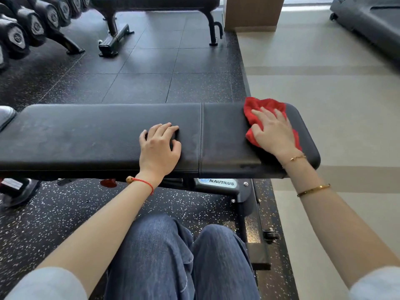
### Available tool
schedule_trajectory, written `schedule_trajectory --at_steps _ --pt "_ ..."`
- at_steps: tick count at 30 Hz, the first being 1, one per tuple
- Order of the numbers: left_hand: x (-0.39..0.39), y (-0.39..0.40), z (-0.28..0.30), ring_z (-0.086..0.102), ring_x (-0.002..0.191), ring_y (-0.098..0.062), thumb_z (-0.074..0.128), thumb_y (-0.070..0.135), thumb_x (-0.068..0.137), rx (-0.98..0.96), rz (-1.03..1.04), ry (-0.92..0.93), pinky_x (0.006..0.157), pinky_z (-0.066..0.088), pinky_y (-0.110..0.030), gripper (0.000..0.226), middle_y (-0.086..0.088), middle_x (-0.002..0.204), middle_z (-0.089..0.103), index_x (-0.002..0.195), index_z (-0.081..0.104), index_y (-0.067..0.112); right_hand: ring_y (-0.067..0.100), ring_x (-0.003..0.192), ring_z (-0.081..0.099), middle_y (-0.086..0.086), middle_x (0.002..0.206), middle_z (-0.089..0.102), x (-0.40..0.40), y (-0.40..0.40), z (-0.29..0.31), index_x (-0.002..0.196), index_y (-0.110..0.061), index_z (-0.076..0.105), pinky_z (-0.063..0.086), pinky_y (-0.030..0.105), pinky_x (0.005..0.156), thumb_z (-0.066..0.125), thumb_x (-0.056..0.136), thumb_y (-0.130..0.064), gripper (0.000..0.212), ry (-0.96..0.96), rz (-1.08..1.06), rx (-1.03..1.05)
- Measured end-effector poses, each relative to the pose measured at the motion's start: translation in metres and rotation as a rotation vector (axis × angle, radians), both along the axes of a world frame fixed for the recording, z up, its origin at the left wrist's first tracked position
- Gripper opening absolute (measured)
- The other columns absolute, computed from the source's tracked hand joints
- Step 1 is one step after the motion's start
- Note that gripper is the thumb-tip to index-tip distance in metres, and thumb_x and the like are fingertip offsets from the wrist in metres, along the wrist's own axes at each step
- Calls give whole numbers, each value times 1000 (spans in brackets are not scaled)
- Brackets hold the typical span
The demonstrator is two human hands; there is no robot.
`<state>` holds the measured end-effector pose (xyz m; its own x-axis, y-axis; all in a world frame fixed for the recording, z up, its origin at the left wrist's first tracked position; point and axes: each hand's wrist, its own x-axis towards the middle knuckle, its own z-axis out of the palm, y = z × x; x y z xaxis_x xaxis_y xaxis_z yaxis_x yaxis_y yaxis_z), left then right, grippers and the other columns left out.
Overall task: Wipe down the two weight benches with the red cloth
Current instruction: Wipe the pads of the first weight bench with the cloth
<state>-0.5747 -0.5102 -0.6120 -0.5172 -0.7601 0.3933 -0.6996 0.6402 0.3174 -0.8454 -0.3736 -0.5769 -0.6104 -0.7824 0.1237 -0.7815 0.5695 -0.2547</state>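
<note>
**Red cloth pressed flat on the near bench's right end**

Red cloth (263, 118) lies bunched on the black padded top of the near weight bench (108, 135), at about 2 o'clock from the centre of the head view, on the short pad section right of the seam. The right hand (273, 132) lies on it palm down, fingers spread and flat, pressing the fabric against the pad rather than gripping it; red edges show beyond the fingertips and along both sides of the palm. Two gold bracelets (313, 190) sit on that wrist and forearm.

The left hand (159, 146) rests bare on the longer pad section, near the centre, just left of the seam. Its fingers are loosely curled, tips touching the pad, holding nothing. A red string bracelet (144, 182) circles that wrist.

The two hands are well apart, the seam between them. The second weight bench (155, 2) stands at 12 o'clock across the speckled rubber floor (140, 83), with a dumbbell rack (32, 24) at 10 o'clock.
</note>
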Motion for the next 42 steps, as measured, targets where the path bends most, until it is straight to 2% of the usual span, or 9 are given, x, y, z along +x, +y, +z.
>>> schedule_trajectory --at_steps 5,10,17,21,26,31,36,39,42 --pt "1 1 0 46 133 -21 52 22 92 -2 -5 4 115 27 -54 38 0 138 58 129 61 22 28 143 28 -5 154 39 31 44 -6 143 -32 45 16 42 120 45 91 -31 52 52 79 -35" --pt "2 1 -3 43 136 -22 51 21 94 3 -16 2 117 25 -55 39 -2 142 56 133 59 20 26 142 29 -5 153 40 8 84 -9 141 -34 47 17 42 121 39 90 -34 51 9 -76 -77" --pt "0 1 -2 45 135 -21 51 23 93 -5 0 -7 116 26 -55 39 -1 140 57 131 60 21 30 145 22 -5 160 25 -49 13 12 147 -34 35 11 44 121 37 96 -34 51 -106 -136 82" --pt "1 0 -2 47 133 -20 51 26 92 -7 -9 6 115 28 -53 38 1 138 58 129 60 23 27 143 27 -5 158 30 -9 -3 10 146 -34 39 15 41 120 40 94 -31 52 -23 43 56" --pt "3 -2 -3 45 135 -21 50 26 94 -8 -24 -3 117 26 -52 39 0 141 57 132 58 22 22 143 29 -10 154 36 35 43 -1 143 -37 42 19 42 119 37 88 -36 55 14 242 10" --pt "2 -1 -4 43 137 -23 50 24 95 -7 -24 -10 118 24 -54 40 -3 142 55 134 57 20 24 143 29 -7 154 38 0 59 -4 143 -34 43 16 39 121 47 92 -33 51 13 124 -7" --pt "0 1 -1 44 136 -22 50 24 94 -4 -6 -11 117 25 -53 39 -1 141 56 132 59 21 26 144 24 -6 159 28 -42 14 6 147 -31 37 10 41 121 35 97 -34 50 -74 -80 39" --pt "0 0 0 46 133 -21 50 26 93 -7 -10 -6 116 27 -52 38 1 138 58 129 59 22 27 142 27 -4 158 29 -29 -13 8 146 -28 40 15 41 120 33 98 -30 48 -76 -38 29" --pt "0 0 1 47 131 -20 50 26 91 -2 -12 7 115 27 -51 37 2 136 59 127 60 23 26 139 33 -1 155 37 12 -12 10 141 -25 47 19 37 119 35 97 -25 46 -25 127 4"
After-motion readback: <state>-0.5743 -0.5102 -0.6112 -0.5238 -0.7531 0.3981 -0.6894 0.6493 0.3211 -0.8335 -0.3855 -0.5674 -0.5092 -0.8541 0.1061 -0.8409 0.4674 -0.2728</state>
